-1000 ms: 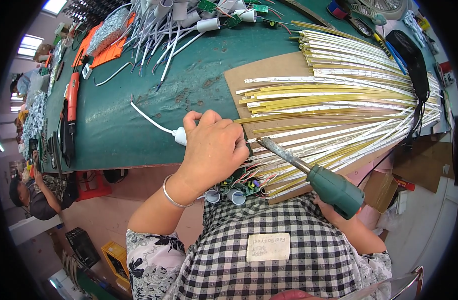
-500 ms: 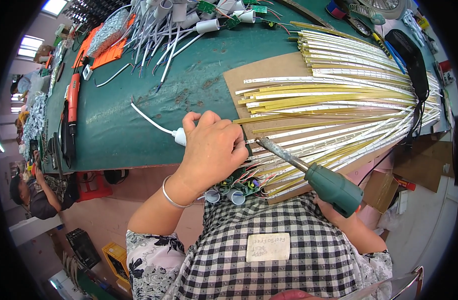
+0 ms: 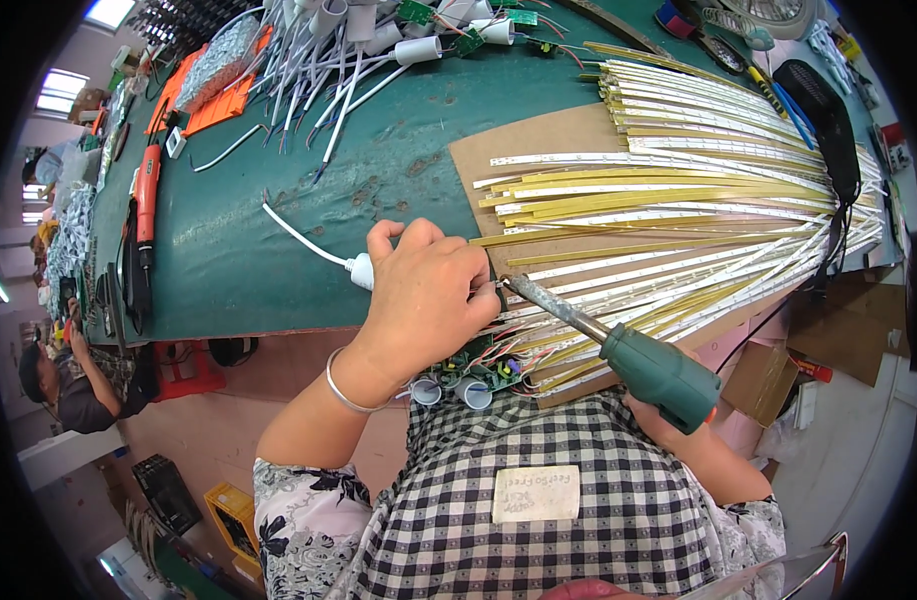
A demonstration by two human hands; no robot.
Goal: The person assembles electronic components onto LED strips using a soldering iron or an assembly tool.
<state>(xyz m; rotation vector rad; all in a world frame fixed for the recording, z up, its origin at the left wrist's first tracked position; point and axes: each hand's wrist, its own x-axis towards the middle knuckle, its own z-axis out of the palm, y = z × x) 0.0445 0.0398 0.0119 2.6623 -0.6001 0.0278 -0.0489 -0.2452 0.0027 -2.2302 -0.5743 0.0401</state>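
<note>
Little had moved since the earlier frame: both hands kept their places, and the iron's handle had shifted only a touch, up and to the left.

Left hand (image 3: 425, 290) lay knuckles-up at the near edge of the green worktop (image 3: 278, 250), fingers curled shut over something small. What it pinched was hidden under the fingers; probably the end of a strip or its wires, but could not tell. A white plug on a white cable (image 3: 303, 238) poked out just left of that hand, touching it. A thin metal bangle (image 3: 344, 388) sat on the wrist.

Right hand (image 3: 668, 432) was mostly hidden below the soldering iron (image 3: 618, 345), closed round its green handle. The iron lay tilted, tip up-left, meeting the left hand's fingertips.

Bundle of LED strips (image 3: 678, 190), yellow and white, fanned out over a brown cardboard sheet (image 3: 538, 140) on the worktop, gathered at the far right under a black band. Near ends reached the left hand.

Small green circuit boards with coloured wires (image 3: 478, 365) hung at the worktop edge just below the left hand, two grey caps beneath.

Further off: pile of white sockets and cables (image 3: 368, 40) at the top, orange-handled tool (image 3: 146, 200) at the left. Another person (image 3: 73, 385) sat low at the left.
</note>
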